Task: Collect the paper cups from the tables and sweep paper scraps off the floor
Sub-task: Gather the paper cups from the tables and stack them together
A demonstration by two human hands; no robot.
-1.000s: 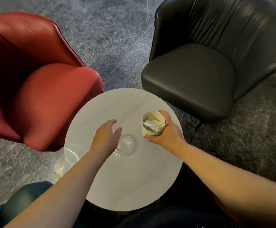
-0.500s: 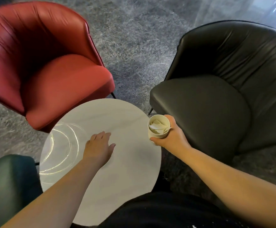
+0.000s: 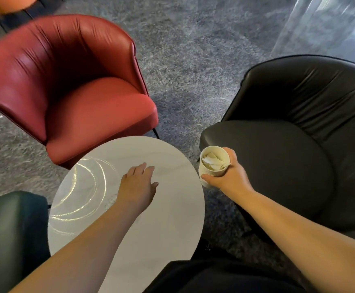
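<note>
Head-camera view, looking down over a round pale table (image 3: pixel 168 225) set among three armchairs. The right hand (image 3: pixel 228 176) grips a white paper cup (image 3: pixel 211 168) from the side, thumb curled across its near wall and fingers wrapped round the far wall; the cup is upright and held in the air just beyond the table's right edge, above the grey floor (image 3: pixel 193 60) and in front of the black armchair (image 3: pixel 299 149). Crumpled white paper scraps (image 3: pixel 211 160) lie inside the cup, below its rim. The left hand (image 3: pixel 137 187) is extended palm down over the middle of the table with fingers straight and slightly spread, holding nothing; whether the palm rests on the tabletop or hovers just above it cannot be told. A small clear glass dish (image 3: pixel 111 200) sits on the table, mostly hidden beneath the left wrist, with curved light reflections spread across the tabletop to its left. A red armchair (image 3: pixel 77 92) stands beyond the table on the left, and the corner of a dark green seat (image 3: pixel 11 229) shows at the lower left. Dark clothing (image 3: pixel 225 275) of the person fills the lower centre. A tiny white speck (image 3: pixel 1 116) lies on the floor to the left of the red armchair.
</note>
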